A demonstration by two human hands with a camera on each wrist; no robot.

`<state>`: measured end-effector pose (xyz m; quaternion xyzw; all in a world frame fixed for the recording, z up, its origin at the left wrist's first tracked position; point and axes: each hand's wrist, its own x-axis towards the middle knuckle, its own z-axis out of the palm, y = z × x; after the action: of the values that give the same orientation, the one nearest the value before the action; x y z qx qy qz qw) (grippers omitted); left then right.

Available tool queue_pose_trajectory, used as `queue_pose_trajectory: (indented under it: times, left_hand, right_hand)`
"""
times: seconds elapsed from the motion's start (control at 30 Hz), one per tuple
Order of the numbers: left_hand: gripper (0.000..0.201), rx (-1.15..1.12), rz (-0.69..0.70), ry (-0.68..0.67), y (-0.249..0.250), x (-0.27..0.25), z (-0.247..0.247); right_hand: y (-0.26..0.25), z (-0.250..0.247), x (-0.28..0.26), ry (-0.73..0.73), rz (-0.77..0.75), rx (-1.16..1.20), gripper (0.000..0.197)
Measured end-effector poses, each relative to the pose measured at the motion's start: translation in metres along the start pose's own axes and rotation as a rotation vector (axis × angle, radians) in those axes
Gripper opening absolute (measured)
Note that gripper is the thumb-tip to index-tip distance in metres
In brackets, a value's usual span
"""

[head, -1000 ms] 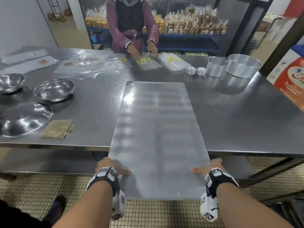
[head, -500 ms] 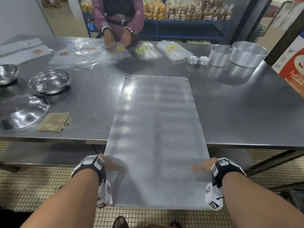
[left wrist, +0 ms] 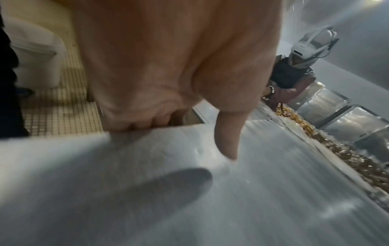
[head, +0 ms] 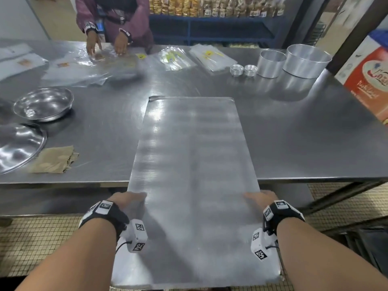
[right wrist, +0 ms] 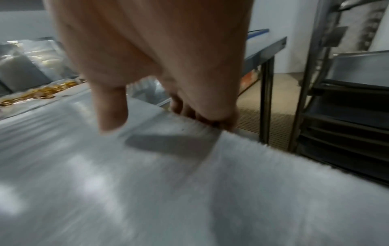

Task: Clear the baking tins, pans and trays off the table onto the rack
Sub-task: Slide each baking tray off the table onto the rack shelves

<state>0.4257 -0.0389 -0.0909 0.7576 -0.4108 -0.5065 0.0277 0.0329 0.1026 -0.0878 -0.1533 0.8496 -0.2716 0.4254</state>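
Head view shows two round cake tins (head: 271,63) (head: 307,60) standing at the far right of the steel table (head: 294,131), with nothing visible in them, beside two small fluted moulds (head: 236,70) (head: 250,70), while two shallow steel bowls (head: 44,103) (head: 20,147) sit at the left. One long, flat, dull-silver baking tray (head: 193,164) lies lengthwise with its far end on the table and its near end overhanging the edge. The left hand (head: 126,201) and right hand (head: 261,199) each grip a long side, thumb on top and fingers curled under.
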Motion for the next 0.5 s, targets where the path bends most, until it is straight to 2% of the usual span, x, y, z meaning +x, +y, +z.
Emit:
queue_pose_trajectory:
  times: [0.1,0.2,0.37,0.5]
  left_hand:
    - [0.062,0.028,0.049,0.090,-0.001,0.013,0.013]
    - [0.065,-0.083,-0.049,0.160,-0.003,0.011,0.018]
    - [0.061,-0.100,-0.082,0.148,-0.005,0.010,0.015]
    - [0.058,-0.020,-0.036,0.138,-0.005,0.017,0.009]
  right_hand:
    - [0.000,0.010,-0.003,0.128,-0.043,0.067,0.025]
    - [0.003,0.014,-0.010,0.138,0.007,0.051,0.026]
    - [0.004,0.016,-0.028,0.162,0.083,0.038,0.033]
    - [0.012,0.022,-0.044,0.172,0.137,0.079,0.040]
